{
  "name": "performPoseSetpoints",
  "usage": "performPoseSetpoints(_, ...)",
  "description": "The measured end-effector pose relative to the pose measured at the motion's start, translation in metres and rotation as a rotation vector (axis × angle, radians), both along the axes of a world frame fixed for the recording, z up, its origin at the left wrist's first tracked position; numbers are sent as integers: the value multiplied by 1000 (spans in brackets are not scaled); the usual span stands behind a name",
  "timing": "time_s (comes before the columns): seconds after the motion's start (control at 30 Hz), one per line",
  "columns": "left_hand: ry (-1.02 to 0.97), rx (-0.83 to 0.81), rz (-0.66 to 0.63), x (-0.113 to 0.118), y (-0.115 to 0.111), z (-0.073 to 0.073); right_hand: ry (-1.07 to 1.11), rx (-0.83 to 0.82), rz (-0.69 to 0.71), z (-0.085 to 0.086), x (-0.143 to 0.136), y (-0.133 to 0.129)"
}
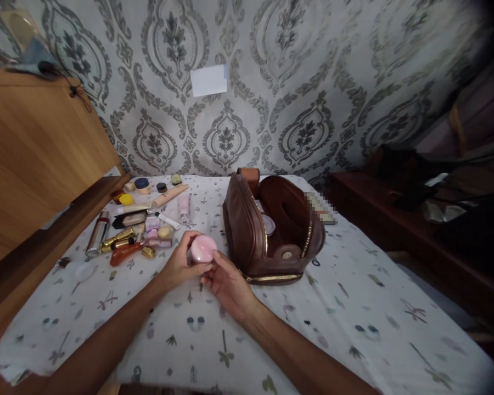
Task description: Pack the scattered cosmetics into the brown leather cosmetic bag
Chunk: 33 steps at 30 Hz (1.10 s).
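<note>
A round pink cosmetic jar [204,248] is held up between both hands, over the cloth just left of the bag. My left hand [183,263] wraps its fingers around the jar's left side. From the right and below, my right hand [233,285] grips the jar's edge with its fingers. Close by on the right stands a brown leather toiletry bag [247,236], its zipped top gaping. Inside the bag a round, pale-lidded container [268,225] shows; the rest of the contents is mostly hidden.
Several cosmetics lie on the left, among them a pink tube [184,208], an orange-brown item [124,253], a blue-lidded jar [141,185] and a clear cylinder [97,236]. A blurred flat item [321,208] lies behind the bag. A wooden panel [45,148] borders the left.
</note>
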<state>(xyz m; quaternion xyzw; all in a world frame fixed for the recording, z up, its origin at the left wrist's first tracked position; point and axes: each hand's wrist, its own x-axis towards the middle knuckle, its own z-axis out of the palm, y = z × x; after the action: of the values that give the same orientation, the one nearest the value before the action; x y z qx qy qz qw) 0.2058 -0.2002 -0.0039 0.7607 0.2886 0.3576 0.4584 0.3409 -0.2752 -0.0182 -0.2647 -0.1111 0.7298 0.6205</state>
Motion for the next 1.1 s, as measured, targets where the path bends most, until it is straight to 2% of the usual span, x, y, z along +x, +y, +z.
performPoseSetpoints(0.2, 18, -27, -108, -4, 1, 2, -8, -16, 11, -1, 0, 1)
performPoseSetpoints(0.67, -2, 76, 92, 0, 1, -3, -27, 22, -33, 3, -2, 0)
performPoseSetpoints(1.1, 58, 51, -47, -4, 1, 4, 8, -58, 8, -2, -1, 3)
